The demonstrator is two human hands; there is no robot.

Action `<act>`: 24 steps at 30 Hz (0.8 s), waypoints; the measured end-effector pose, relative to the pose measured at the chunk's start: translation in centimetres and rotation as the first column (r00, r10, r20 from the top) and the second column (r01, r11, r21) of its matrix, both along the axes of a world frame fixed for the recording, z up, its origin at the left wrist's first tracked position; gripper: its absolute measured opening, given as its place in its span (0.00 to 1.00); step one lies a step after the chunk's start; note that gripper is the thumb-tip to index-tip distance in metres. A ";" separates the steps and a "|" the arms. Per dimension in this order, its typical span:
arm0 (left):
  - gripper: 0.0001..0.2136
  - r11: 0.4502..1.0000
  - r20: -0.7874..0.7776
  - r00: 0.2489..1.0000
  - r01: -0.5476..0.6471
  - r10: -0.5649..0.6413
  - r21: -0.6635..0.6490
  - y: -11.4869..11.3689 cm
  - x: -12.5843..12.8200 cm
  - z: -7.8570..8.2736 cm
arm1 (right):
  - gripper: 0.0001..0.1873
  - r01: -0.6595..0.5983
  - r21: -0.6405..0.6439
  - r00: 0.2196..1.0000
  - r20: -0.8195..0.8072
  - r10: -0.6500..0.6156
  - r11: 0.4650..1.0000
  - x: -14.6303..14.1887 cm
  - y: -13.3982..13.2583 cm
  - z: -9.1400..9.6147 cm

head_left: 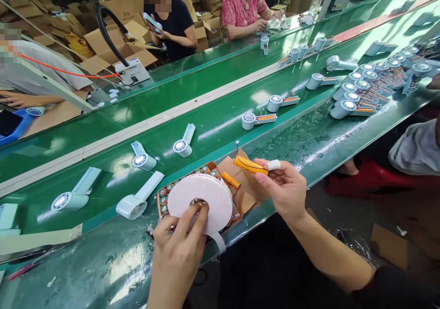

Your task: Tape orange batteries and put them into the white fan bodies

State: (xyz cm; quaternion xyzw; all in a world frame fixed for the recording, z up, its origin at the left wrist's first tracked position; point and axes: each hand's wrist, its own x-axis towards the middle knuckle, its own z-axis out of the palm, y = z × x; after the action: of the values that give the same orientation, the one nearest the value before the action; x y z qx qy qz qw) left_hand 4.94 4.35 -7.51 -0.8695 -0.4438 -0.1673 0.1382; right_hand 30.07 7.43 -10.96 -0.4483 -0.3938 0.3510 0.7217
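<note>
My left hand (184, 240) has its fingertips in the core of a large roll of white tape (213, 192), with a loose strip hanging from its lower edge. Under the roll is an open cardboard box of batteries (163, 199), several with their round ends facing up. One orange battery (231, 180) lies on its side in the box beside the roll. My right hand (288, 185) pinches another orange battery (250, 165) with thin wires, held above the box's cardboard flap (245, 201). A white wrapping (274, 164) covers a fingertip of that hand.
Light-blue handheld fan bodies (132, 206) lie along the green conveyor belt (213, 139). Many more (343, 109), with orange batteries and wires, are clustered at right. Co-workers sit across the belt, one holding a fan part (153, 22). Another person's sleeve (415, 146) is at right.
</note>
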 end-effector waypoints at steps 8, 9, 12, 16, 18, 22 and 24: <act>0.27 0.999 -0.095 0.995 -0.032 0.031 -0.017 0.1 -0.4 0.6 | 0.21 -0.487 -0.182 0.873 -0.132 0.470 0.854 -0.3 -1.1 -0.9; 0.28 0.999 -0.117 0.993 -0.033 0.031 -0.022 0.1 -0.4 0.8 | 0.26 -0.552 -0.191 0.832 -0.198 0.519 0.812 0.2 -0.6 -0.8; 0.28 0.997 -0.170 0.983 -0.075 0.069 -0.029 0.0 0.1 1.2 | 0.34 -0.685 -0.222 0.727 -0.265 0.634 0.693 0.8 1.2 -0.2; 0.27 0.990 -0.067 0.991 -0.108 0.114 0.092 -0.1 2.4 0.1 | 0.28 -0.458 -0.119 0.823 -0.431 0.370 0.881 -1.9 1.4 0.4; 0.33 0.980 0.032 0.993 -0.116 0.112 0.159 -0.3 4.0 -1.0 | 0.25 -0.282 -0.091 0.819 -0.541 0.190 0.955 -3.9 0.8 0.3; 0.33 0.996 0.128 0.989 -0.084 0.078 0.043 -1.4 6.0 -2.6 | 0.28 -0.302 -0.113 0.778 -0.603 0.176 0.946 -2.1 1.0 0.2; 0.29 0.997 0.125 0.990 -0.061 0.067 -0.057 -1.9 5.5 -2.6 | 0.25 -0.198 -0.061 0.803 -0.582 0.127 0.978 2.3 2.3 0.2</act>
State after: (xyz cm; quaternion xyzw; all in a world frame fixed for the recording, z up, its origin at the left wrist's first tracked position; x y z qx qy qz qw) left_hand 10.41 2.46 -10.12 -0.8458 -0.4836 -0.2058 0.0917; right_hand 32.38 9.78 -10.81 -0.3279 -0.1728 0.5531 0.7461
